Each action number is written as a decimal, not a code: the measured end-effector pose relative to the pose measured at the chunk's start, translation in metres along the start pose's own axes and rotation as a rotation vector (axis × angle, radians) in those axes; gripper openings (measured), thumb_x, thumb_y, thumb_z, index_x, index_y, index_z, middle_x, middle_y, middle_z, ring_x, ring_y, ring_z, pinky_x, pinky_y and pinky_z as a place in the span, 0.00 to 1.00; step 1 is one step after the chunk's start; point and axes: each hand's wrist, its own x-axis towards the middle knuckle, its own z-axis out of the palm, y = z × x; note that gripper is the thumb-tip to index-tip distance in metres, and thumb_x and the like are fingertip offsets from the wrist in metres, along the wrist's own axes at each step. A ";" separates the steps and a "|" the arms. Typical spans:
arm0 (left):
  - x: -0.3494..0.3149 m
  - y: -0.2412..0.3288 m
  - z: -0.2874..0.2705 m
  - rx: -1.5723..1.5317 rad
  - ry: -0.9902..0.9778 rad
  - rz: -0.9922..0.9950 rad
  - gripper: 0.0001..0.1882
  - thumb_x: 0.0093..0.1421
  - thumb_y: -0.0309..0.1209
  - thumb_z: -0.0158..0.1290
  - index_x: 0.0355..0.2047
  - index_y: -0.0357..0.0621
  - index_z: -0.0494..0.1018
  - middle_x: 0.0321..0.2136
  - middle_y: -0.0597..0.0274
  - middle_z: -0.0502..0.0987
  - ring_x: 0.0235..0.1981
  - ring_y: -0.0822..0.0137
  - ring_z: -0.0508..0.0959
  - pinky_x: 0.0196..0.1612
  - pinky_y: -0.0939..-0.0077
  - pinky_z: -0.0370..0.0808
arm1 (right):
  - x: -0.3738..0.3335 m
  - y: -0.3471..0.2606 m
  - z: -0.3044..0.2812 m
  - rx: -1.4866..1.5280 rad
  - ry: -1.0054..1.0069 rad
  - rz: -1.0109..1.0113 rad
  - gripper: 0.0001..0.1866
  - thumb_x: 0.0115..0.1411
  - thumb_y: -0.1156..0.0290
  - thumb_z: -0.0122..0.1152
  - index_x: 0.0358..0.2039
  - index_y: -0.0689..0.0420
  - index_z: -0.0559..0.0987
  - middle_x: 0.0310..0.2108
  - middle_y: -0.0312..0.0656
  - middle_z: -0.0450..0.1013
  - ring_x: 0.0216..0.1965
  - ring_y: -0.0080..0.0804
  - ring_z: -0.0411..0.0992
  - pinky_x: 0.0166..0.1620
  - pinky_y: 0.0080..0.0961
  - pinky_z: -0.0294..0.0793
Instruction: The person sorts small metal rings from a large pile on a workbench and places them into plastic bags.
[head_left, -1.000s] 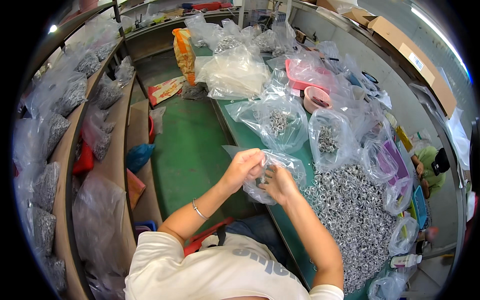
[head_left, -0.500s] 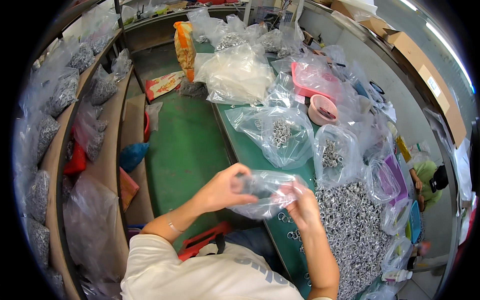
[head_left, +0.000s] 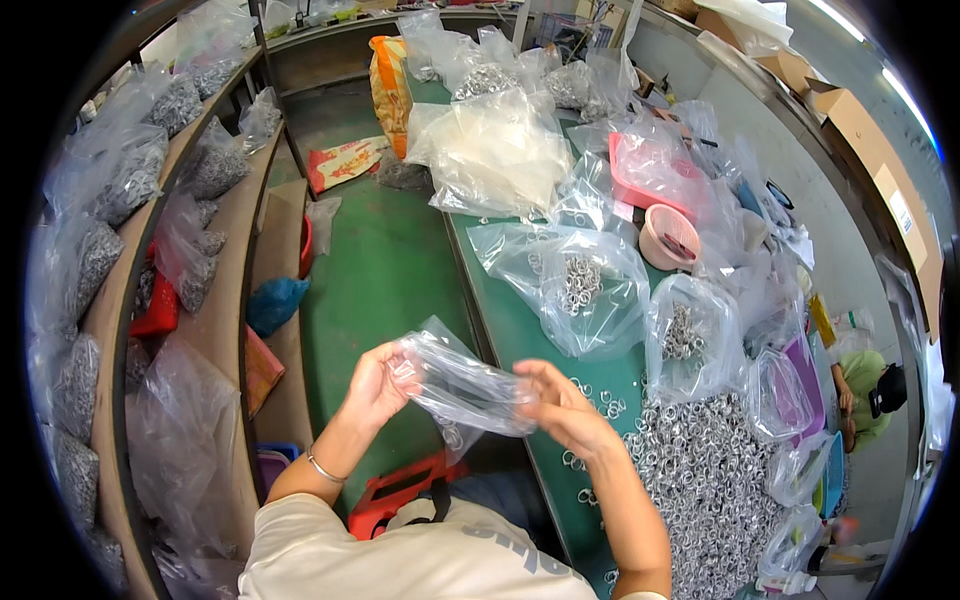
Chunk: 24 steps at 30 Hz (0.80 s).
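A clear plastic bag (head_left: 462,378) is stretched between my two hands, above the gap at the table's left edge. My left hand (head_left: 380,388) pinches its left end, and my right hand (head_left: 568,408) grips its right end with bent fingers. A small ring-like shape shows in the bag's hanging lower corner, too unclear to name. To the right of my right hand, a large heap of silver metal rings (head_left: 705,490) covers the green table (head_left: 625,370). Several loose rings lie between the heap and the table edge.
Open clear bags holding rings (head_left: 582,285) (head_left: 683,332) lie beyond the heap. A stack of flat plastic bags (head_left: 490,150), a pink basket (head_left: 668,238) and a pink tray (head_left: 625,185) stand farther back. Shelves (head_left: 225,300) with filled bags line the left; a person (head_left: 868,395) sits far right.
The bag has gone from bunched to stretched out lengthwise. My left hand has moved left and my right hand has shifted slightly left. The view has turned slightly.
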 end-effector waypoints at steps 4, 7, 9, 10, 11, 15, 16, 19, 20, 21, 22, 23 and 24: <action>0.017 0.004 0.009 0.065 0.120 0.249 0.13 0.61 0.31 0.35 0.19 0.46 0.60 0.13 0.70 0.58 0.13 0.76 0.57 0.18 0.80 0.57 | 0.078 -0.003 0.007 -1.124 0.323 -0.728 0.28 0.46 0.79 0.57 0.51 0.57 0.65 0.51 0.49 0.61 0.55 0.45 0.58 0.55 0.36 0.58; 0.029 0.005 0.017 0.036 0.068 0.348 0.12 0.61 0.31 0.35 0.20 0.47 0.60 0.13 0.71 0.57 0.13 0.77 0.56 0.18 0.81 0.56 | 0.141 0.015 -0.016 -1.628 0.231 -0.764 0.28 0.48 0.75 0.55 0.53 0.53 0.65 0.56 0.50 0.57 0.59 0.51 0.52 0.61 0.44 0.48; 0.035 0.008 0.029 0.048 0.038 0.399 0.11 0.61 0.31 0.36 0.21 0.47 0.60 0.13 0.71 0.57 0.14 0.77 0.56 0.18 0.82 0.55 | 0.173 0.032 -0.044 -1.904 0.216 -0.635 0.25 0.54 0.69 0.48 0.55 0.49 0.65 0.59 0.48 0.54 0.61 0.54 0.47 0.63 0.49 0.37; 0.037 0.009 0.033 0.051 0.029 0.428 0.11 0.61 0.31 0.36 0.21 0.46 0.61 0.13 0.71 0.57 0.14 0.78 0.56 0.18 0.82 0.55 | 0.183 0.035 -0.055 -1.975 0.274 -0.595 0.23 0.55 0.68 0.47 0.54 0.48 0.66 0.58 0.46 0.56 0.61 0.53 0.47 0.63 0.50 0.37; 0.041 0.011 0.039 0.053 0.042 0.432 0.11 0.61 0.32 0.36 0.22 0.46 0.61 0.14 0.71 0.57 0.14 0.78 0.56 0.18 0.82 0.55 | 0.188 0.036 -0.066 -2.048 0.329 -0.546 0.22 0.56 0.68 0.45 0.52 0.48 0.68 0.58 0.44 0.57 0.61 0.52 0.48 0.62 0.52 0.36; 0.066 0.020 0.062 0.078 0.005 0.454 0.10 0.62 0.32 0.37 0.24 0.46 0.63 0.15 0.71 0.58 0.14 0.78 0.56 0.18 0.82 0.54 | 0.195 0.028 -0.114 -2.064 0.403 -0.386 0.22 0.57 0.67 0.42 0.54 0.51 0.66 0.59 0.39 0.56 0.61 0.51 0.47 0.63 0.53 0.33; 0.074 0.021 0.071 0.098 -0.019 0.461 0.10 0.62 0.32 0.37 0.24 0.46 0.63 0.15 0.71 0.58 0.15 0.78 0.56 0.18 0.82 0.54 | 0.197 0.028 -0.125 -2.081 0.449 -0.387 0.22 0.57 0.67 0.42 0.54 0.51 0.67 0.59 0.39 0.56 0.61 0.51 0.47 0.63 0.53 0.34; 0.107 0.026 0.084 0.093 -0.206 0.449 0.10 0.61 0.31 0.36 0.30 0.43 0.67 0.19 0.70 0.66 0.14 0.79 0.57 0.18 0.83 0.57 | 0.196 0.026 -0.154 -2.121 0.561 -0.322 0.21 0.57 0.68 0.42 0.53 0.50 0.67 0.58 0.38 0.57 0.62 0.50 0.47 0.62 0.53 0.35; 0.118 0.025 0.090 0.108 -0.212 0.465 0.10 0.61 0.32 0.36 0.30 0.43 0.67 0.19 0.69 0.66 0.14 0.79 0.57 0.18 0.83 0.57 | 0.192 0.024 -0.160 -2.135 0.592 -0.288 0.21 0.57 0.68 0.43 0.53 0.50 0.67 0.58 0.38 0.57 0.62 0.49 0.47 0.62 0.53 0.35; 0.128 0.020 0.100 0.097 -0.205 0.494 0.10 0.61 0.32 0.37 0.28 0.43 0.66 0.17 0.70 0.64 0.14 0.78 0.57 0.18 0.82 0.56 | 0.189 0.021 -0.166 -2.103 0.573 -0.330 0.21 0.57 0.68 0.43 0.53 0.50 0.68 0.59 0.38 0.56 0.62 0.47 0.47 0.62 0.52 0.37; 0.139 0.017 0.106 0.080 -0.257 0.490 0.09 0.61 0.31 0.37 0.27 0.44 0.65 0.16 0.70 0.62 0.14 0.77 0.57 0.19 0.81 0.56 | 0.185 0.017 -0.168 -2.064 0.552 -0.373 0.21 0.57 0.69 0.43 0.53 0.51 0.68 0.59 0.38 0.56 0.62 0.45 0.47 0.62 0.50 0.38; 0.150 0.014 0.107 0.057 -0.306 0.491 0.09 0.61 0.31 0.38 0.26 0.44 0.65 0.15 0.70 0.60 0.14 0.77 0.56 0.19 0.81 0.55 | 0.178 0.011 -0.164 -2.027 0.525 -0.419 0.21 0.56 0.69 0.44 0.52 0.51 0.68 0.59 0.38 0.55 0.62 0.43 0.47 0.62 0.49 0.39; 0.160 0.013 0.106 0.074 -0.315 0.495 0.09 0.60 0.31 0.38 0.26 0.44 0.65 0.15 0.70 0.59 0.15 0.76 0.56 0.20 0.81 0.55 | 0.173 0.007 -0.158 -1.865 0.552 -0.614 0.20 0.57 0.69 0.46 0.51 0.53 0.69 0.55 0.42 0.62 0.58 0.39 0.56 0.59 0.38 0.52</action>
